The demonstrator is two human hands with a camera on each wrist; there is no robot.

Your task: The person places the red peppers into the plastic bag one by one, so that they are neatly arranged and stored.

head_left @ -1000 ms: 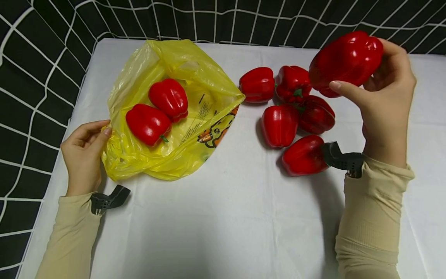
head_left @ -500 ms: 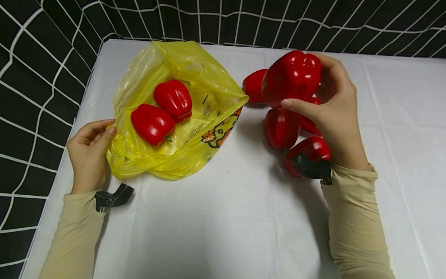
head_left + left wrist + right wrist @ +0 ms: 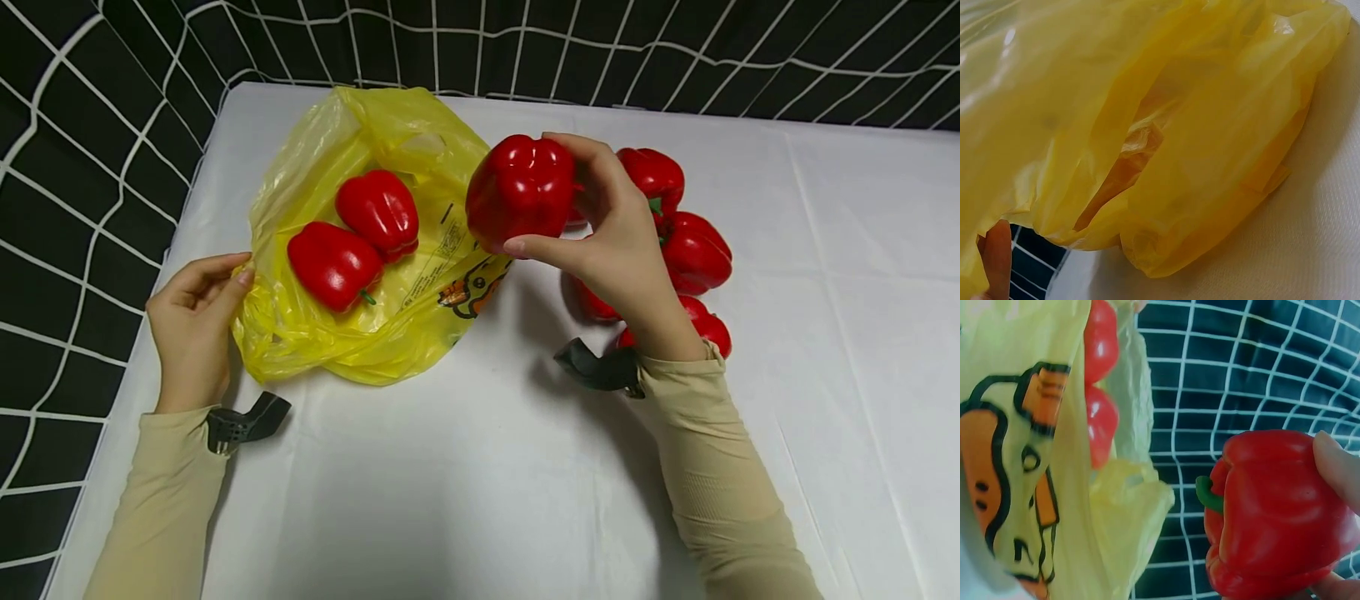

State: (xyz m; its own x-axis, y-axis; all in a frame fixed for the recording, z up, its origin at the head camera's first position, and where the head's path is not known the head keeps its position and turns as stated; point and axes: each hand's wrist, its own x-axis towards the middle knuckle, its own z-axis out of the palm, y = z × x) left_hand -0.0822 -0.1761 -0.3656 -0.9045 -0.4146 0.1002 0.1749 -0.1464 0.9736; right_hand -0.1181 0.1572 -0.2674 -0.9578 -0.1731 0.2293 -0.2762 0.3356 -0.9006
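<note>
My left hand (image 3: 197,325) pinches the left edge of a yellow plastic bag (image 3: 360,342), which lies with its mouth spread. Two red bell peppers sit side by side in it, an upper one (image 3: 378,212) and a lower one (image 3: 333,265). Raised over the bag's right edge is another red bell pepper (image 3: 519,192), gripped between the thumb and fingers of my right hand (image 3: 611,233). Its green stem (image 3: 1210,495) shows in the right wrist view. In the left wrist view the bag (image 3: 1222,156) covers most of the frame.
More red bell peppers (image 3: 696,250) cluster on the white tablecloth (image 3: 465,467) to the right, partly hidden by my right hand and forearm. Black panels (image 3: 495,58) with a white grid stand behind and at the left of the table.
My right hand has carried its bell pepper leftward, from beyond the cluster at the right to the bag's right edge. The left hand keeps its pinch on the bag.
</note>
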